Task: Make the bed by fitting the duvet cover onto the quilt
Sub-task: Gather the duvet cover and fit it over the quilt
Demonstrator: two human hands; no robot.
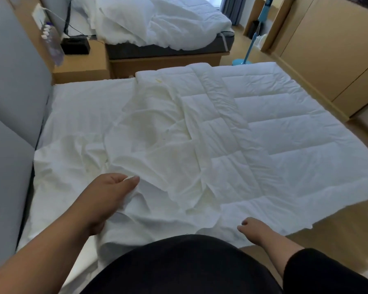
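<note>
White cotton duvet cover (149, 132), thin and much creased, lying crumpled over the left and middle of the bed (81, 107), its loose folds overlapping the left edge of the quilt (285, 128). Quilt: white, box-stitched, spread flat across the right half of the bed, reaching from the near edge to the far edge, its right side hanging out past the mattress above the wooden floor (306, 234); its long axis appears to run near to far, one short end toward the person. Cover: too bunched to read a long axis or to find its opening. Left hand (108, 198): fingers and thumb curled round a gathered fold of the cover at the near left. Right hand (251, 229): low at the near edge of the quilt, fingers curled downward onto it; whether it grips the edge cannot be told. Step in hand, by judgement: sorting out the cover, the quilt not yet inside it. Next move likely calls for finding the cover's mouth and corners and matching them to the quilt's. Also present: second unmade bed (168, 24), far; bedside cabinet (81, 64), far left.
</note>
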